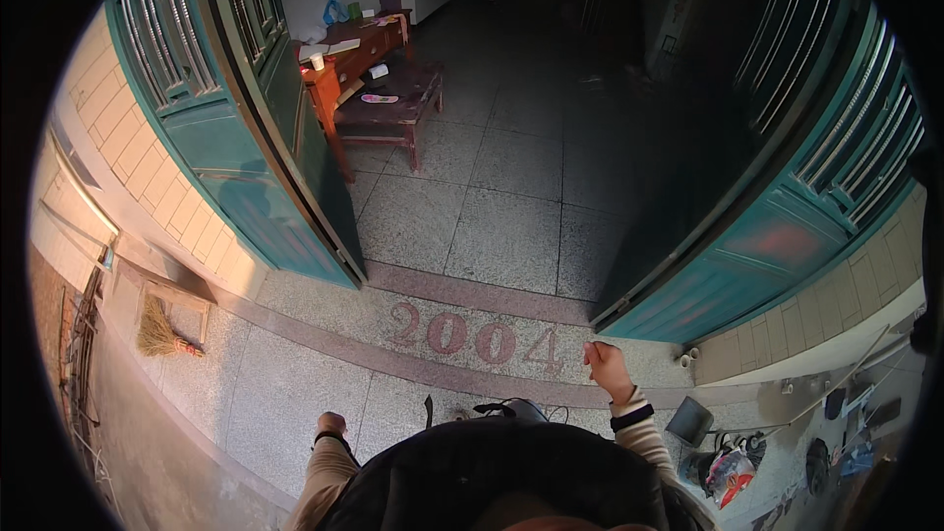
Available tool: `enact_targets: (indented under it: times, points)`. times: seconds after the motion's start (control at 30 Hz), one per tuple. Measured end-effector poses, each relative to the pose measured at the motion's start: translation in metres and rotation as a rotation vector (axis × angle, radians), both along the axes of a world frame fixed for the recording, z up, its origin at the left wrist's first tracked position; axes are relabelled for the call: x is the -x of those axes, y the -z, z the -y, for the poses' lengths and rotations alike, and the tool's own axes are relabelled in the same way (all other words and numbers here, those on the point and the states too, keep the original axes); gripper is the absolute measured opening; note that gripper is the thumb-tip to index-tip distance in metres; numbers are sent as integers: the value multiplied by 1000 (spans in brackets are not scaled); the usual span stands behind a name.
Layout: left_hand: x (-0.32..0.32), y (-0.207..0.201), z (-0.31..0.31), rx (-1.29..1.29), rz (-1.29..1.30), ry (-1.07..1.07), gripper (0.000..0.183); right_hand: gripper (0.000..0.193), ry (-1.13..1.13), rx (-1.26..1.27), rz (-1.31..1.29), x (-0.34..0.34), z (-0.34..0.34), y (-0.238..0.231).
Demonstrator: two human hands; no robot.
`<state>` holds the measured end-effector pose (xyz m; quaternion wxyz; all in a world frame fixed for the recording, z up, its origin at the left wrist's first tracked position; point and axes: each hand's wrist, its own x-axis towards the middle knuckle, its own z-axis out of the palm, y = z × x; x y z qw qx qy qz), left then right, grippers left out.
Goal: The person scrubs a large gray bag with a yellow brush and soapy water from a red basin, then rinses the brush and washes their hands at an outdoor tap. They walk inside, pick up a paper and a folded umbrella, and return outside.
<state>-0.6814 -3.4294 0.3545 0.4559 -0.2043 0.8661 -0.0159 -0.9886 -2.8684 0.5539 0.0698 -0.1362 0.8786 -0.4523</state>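
My left hand (pixel 332 423) hangs low over the pale speckled floor (pixel 285 383), with its fingers curled in and a dark band at the wrist. No object shows in it. My right hand (pixel 610 371) reaches farther forward, near a row of inlaid red numerals (pixel 477 337) in the doorway floor. Its fingers are folded into a loose fist, and nothing can be seen inside. A striped sleeve with a dark band covers that forearm. Neither hand touches anything around it. Part of a dark garment (pixel 521 462) fills the lower middle.
Green metal door leaves stand swung apart at left (pixel 246 167) and right (pixel 757 246). Inside are a wooden desk (pixel 339 64) and a low dark bench (pixel 393 110). A straw broom (pixel 157 329) lies at left. A long-handled dustpan (pixel 690 421) and bags (pixel 731 477) sit at right.
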Motion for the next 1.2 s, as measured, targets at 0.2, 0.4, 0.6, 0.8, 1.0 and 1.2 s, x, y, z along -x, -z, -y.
enact_targets:
  times: [0.2, 0.4, 0.6, 0.8, 1.0, 1.2]
  points:
    - [410, -30, 63, -750, -1252, -568, 20, 35, 167, -34, -13, 177, 11, 25]
    - [519, -12, 94, -317, -1039, -653, 17, 28, 194, -175, -94, 398, 42, 19]
    - [465, 8, 95, -38, 130, -74, 24, 17, 81, -196, -150, 613, 75, 28]
    - [641, 23, 113, -108, 236, -394, 22, 18, 146, -191, -149, 798, 95, 52]
    - [1026, 2, 208, 69, -539, -504, 19, 17, 356, -108, -77, 935, 63, 49]
    - [1457, -54, 187, -468, -1398, -244, 20, 15, 511, -10, 0, 1102, 10, 91]
